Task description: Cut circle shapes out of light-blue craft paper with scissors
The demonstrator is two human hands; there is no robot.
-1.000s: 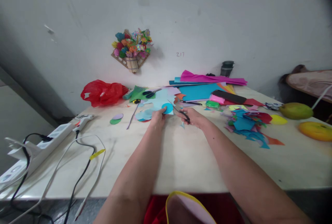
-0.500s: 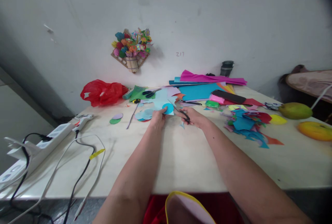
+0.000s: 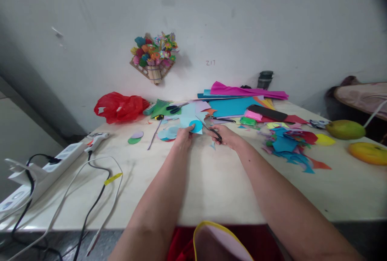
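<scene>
My left hand [image 3: 184, 135] pinches a bright blue paper circle [image 3: 196, 126] laid over a light blue sheet of paper [image 3: 190, 112]. Black-handled scissors [image 3: 215, 133] are in my right hand [image 3: 226, 135], their blades apart and pointing away to the left beside the circle's right edge. Several cut paper circles [image 3: 169, 133] in blue tones lie just left of my left hand. Farther left, a green and a lilac circle [image 3: 135, 138] overlap on the table. A second pair of scissors [image 3: 175, 108] rests on green paper behind.
Paper scraps [image 3: 284, 144] are heaped right of my right arm, near two mangoes [image 3: 345, 129]. Coloured sheets [image 3: 232, 107] and a black phone-like slab [image 3: 267, 112] lie at the back. A red plastic bag [image 3: 121, 107] and a power strip [image 3: 63, 157] with cables occupy the left.
</scene>
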